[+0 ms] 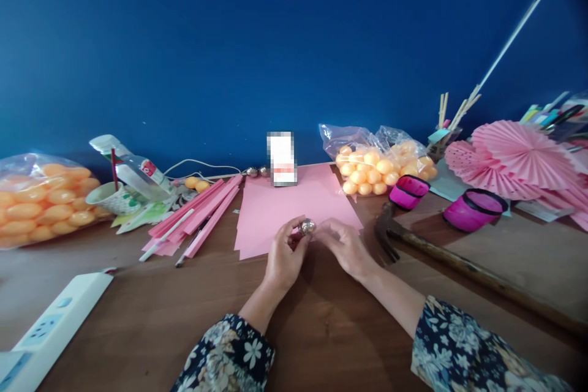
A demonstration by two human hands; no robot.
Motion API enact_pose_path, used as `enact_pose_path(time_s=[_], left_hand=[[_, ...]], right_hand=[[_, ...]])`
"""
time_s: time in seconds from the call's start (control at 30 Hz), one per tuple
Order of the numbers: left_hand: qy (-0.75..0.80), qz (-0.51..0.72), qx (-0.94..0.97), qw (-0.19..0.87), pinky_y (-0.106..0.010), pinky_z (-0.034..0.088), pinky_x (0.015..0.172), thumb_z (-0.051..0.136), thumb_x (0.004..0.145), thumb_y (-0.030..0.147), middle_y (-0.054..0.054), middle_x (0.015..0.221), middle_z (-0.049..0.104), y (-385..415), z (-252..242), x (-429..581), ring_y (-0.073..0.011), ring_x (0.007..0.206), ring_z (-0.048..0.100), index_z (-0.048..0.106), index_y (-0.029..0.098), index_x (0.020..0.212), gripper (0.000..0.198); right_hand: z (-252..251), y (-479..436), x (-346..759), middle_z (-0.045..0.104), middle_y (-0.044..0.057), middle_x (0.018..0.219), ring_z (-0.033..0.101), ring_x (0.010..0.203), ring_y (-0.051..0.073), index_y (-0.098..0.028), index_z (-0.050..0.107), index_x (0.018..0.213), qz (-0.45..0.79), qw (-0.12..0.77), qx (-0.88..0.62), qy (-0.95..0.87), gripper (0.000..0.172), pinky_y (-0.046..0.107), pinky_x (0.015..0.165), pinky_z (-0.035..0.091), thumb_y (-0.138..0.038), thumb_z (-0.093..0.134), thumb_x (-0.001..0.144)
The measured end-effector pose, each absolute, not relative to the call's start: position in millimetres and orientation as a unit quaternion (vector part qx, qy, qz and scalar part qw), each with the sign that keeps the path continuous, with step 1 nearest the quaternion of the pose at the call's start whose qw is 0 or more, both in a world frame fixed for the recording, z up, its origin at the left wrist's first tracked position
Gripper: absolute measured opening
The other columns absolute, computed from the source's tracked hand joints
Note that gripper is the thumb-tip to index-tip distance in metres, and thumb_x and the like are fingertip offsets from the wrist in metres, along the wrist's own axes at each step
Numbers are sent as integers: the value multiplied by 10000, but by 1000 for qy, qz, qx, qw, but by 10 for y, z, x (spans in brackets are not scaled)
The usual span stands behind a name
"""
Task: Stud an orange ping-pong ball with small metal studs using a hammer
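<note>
My left hand (283, 255) pinches a small shiny, silver-gold ball (307, 226) between thumb and fingers, held just above the near edge of a pink paper sheet (280, 205). Close against the ball from the right is my right hand (345, 245), fingers curled and fingertips touching or almost touching it. Both hands rest over the brown wooden table (184, 318). Dark floral sleeves cover my forearms.
A hammer (413, 245) lies right of my hands. Two magenta cups (408, 191) (474, 209), bags of orange balls (376, 168) (41, 199), pink paper fans (519, 156), pink paper strips (197, 211), a glue bottle (131, 168), a power strip (46, 331) and a small card (282, 158) surround the sheet.
</note>
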State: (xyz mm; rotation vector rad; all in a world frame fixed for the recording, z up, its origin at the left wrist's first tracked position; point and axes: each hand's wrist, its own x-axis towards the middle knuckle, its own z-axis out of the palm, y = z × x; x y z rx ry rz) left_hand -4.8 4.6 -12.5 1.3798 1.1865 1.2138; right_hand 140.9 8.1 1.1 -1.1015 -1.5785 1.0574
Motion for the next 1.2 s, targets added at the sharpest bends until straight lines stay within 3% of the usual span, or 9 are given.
enact_pose_path(time_s=[1.2], left_hand=[[485,490,577,437,-351,477,822,563,743,206,-86,1102,588,39,-126,-63,-193,931,588,526,208,1095,353]], right_hand=[[43,63,1385,653,26,759,584,711,155,-165,608,763,400,437,-482,-645,225,269,682,457,-356,493,795]])
